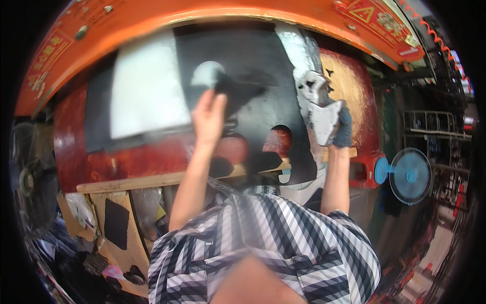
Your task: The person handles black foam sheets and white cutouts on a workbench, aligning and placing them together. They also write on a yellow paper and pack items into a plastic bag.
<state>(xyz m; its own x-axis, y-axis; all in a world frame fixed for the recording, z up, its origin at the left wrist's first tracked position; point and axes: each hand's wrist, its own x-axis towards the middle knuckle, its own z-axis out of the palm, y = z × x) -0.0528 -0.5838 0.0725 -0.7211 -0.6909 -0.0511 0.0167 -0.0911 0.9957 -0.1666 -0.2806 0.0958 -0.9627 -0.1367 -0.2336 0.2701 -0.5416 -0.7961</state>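
My bare left hand (208, 115) is raised over a black sheet (276, 109); its fingers are pinched together. At the fingertips is a dark cut piece (243, 87), smeared by motion, so its outline is unclear. Just beyond the fingers a pale rounded spot (205, 72) shows in the sheet. My right hand (343, 129), in a dark grey glove, grips a whitish, irregular cutting die (324, 120) by its right side. The die's narrow end points toward me. Rounded holes open the sheet's near part, showing the red board (277, 139) beneath.
A white sheet (147, 83) lies at left. An orange machine beam (202, 11) spans the far side. Small black scraps (329, 74) rest on a worn tan patch (349, 88). A blue fan (410, 175) stands at right. A wooden strip (134, 181) edges the board.
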